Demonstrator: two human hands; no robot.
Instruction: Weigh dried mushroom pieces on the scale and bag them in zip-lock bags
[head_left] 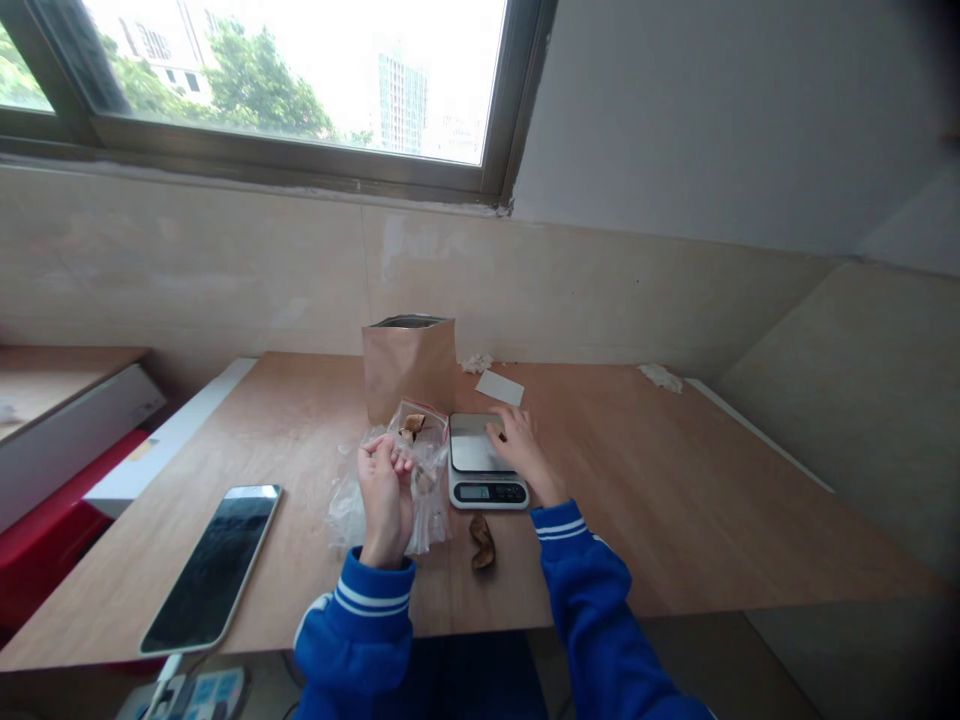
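Note:
Over the steel pan of a small digital scale (474, 455) is my right hand (523, 450), fingertips bent down around a small dark brown piece (502, 437); whether it touches the pan I cannot tell. My left hand (388, 495) is raised in front of clear plastic bags (349, 505), its fingers curled in, and what they may hold is hidden. Inside a red-edged zip bag (439, 440) lie curled brown dried pieces (412, 428). Another curled brown dried piece (482, 543) rests on the table in front of the scale. The digits on the scale's display are too small to read.
A brown stand-up pouch (409, 370), its top gaping, stands behind the bags. Behind the scale lie a white card (499, 388) and crumpled tissue (477, 363). More tissue (660, 378) is at the back right. A large phone (214, 570) with a cable lies on the left.

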